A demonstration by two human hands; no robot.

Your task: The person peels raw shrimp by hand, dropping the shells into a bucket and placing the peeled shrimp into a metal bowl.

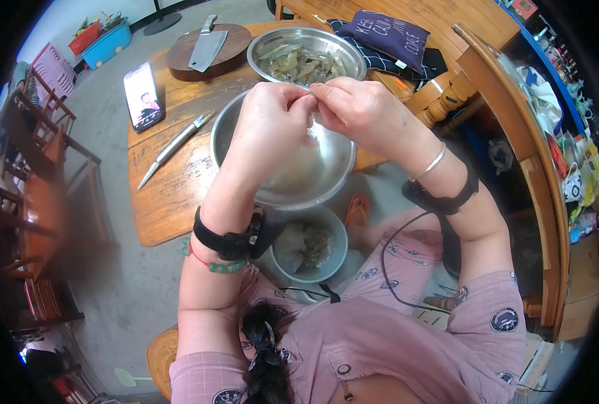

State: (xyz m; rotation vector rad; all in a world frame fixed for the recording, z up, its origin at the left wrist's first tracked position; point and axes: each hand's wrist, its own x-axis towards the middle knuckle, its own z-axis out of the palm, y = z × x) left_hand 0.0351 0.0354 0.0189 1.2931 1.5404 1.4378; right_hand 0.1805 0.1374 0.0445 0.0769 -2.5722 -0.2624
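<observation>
My left hand (272,121) and my right hand (360,108) meet fingertip to fingertip above a wide metal bowl (336,178). Both are closed in a pinch. Something small sits between the fingertips, mostly hidden by the fingers; I cannot make out what it is. Just beyond my hands, a second metal bowl (361,59) holds several raw shrimp (298,62). Below the near bowl, between my legs, a grey bucket (344,252) contains pale scraps (318,246) in cloudy liquid.
On the wooden table (158,219) lie a phone (143,97), a slim closed-looking knife (175,149) and a round chopping board (178,57) with a cleaver (208,50) on it. A purple cushion (387,40) is at the back right. Wooden chairs (37,161) stand left.
</observation>
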